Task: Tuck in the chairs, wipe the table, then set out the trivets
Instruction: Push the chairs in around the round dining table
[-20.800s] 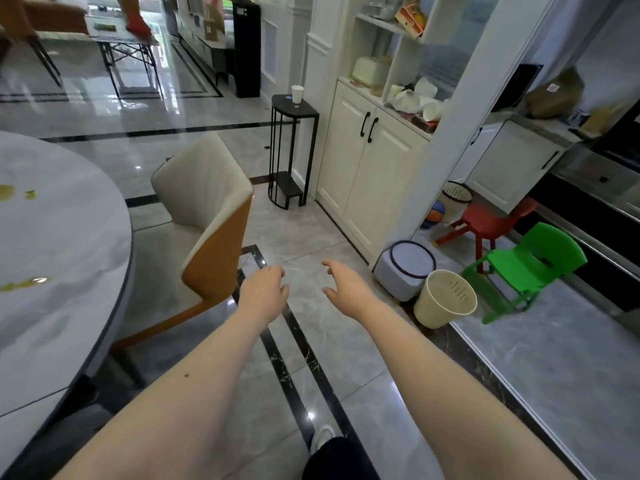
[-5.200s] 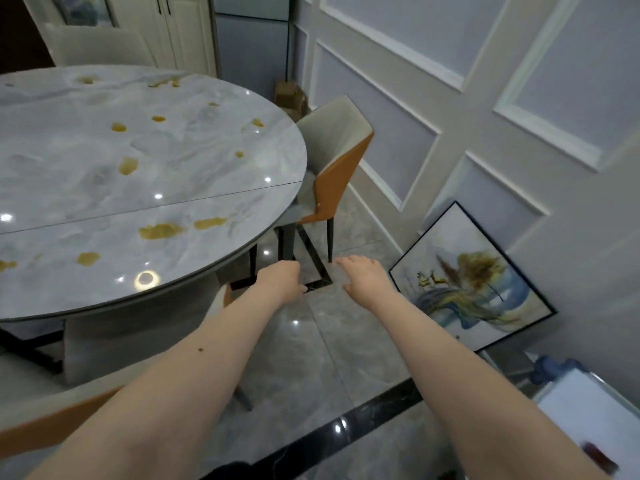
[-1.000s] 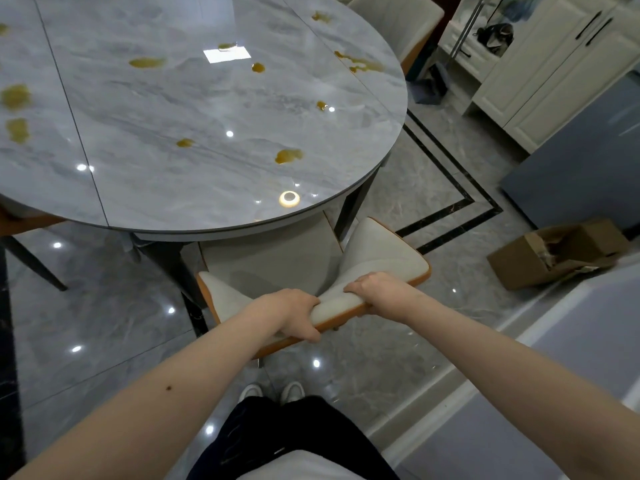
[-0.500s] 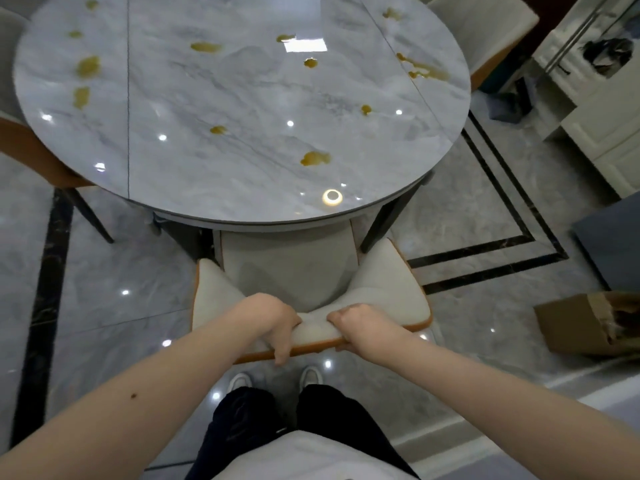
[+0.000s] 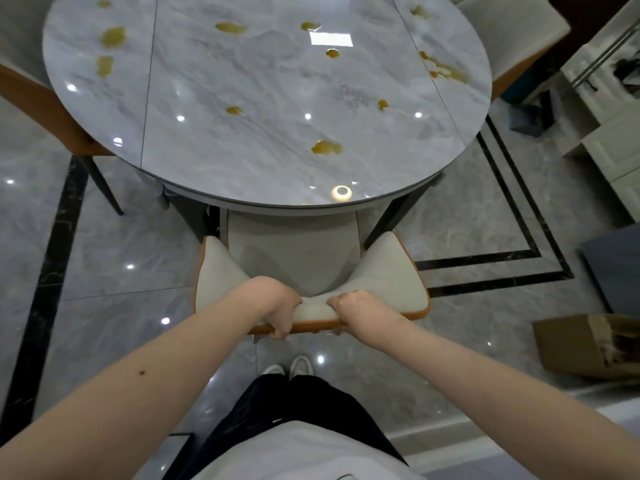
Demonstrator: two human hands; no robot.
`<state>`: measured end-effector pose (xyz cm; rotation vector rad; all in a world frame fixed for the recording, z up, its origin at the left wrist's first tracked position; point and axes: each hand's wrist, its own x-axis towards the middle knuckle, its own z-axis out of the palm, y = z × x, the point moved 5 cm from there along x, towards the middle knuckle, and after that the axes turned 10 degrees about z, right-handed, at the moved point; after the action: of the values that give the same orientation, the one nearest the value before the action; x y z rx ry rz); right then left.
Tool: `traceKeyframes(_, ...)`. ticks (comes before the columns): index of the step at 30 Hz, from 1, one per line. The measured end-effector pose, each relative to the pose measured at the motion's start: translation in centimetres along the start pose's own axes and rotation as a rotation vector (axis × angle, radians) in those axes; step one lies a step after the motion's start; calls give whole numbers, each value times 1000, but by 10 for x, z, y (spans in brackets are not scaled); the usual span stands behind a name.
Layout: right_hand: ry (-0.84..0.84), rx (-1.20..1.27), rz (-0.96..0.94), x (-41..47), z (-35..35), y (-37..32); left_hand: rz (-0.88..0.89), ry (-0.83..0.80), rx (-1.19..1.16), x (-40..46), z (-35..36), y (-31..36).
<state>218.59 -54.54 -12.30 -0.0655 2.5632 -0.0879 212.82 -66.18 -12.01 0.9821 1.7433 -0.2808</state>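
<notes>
Left hand (image 5: 277, 306): grips chair (image 5: 388, 282) backrest
Right hand (image 5: 360, 311): grips backrest
Table (image 5: 263, 109): over seat, stained
Box (image 5: 585, 344): right, on floor

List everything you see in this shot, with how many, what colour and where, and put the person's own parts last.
table: one, round, grey marble, centre top.
spills: about a dozen, yellow-brown, scattered on the tabletop.
near chair: one, cream with orange edge, seat partly under the table's near edge.
other chairs: two, cream and orange, at the table's left and right sides.
cardboard box: one, brown, floor at right.
cabinet: white, right edge.
shoes: two, white, behind the chair.
left hand: grips the near chair's backrest.
right hand: grips the same backrest.
</notes>
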Motion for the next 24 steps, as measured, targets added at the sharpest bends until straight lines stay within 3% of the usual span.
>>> traceKeyframes(14,-25,9,37,-2,5,12,69,11,-58,-9,-2,8)
traceKeyframes(19,-9,11,37,-9,-1,19,91,114,-233,-13,10,-1)
traceKeyframes(24,5,42,43,-22,-7,28,104,287,-191,-20,15,1)
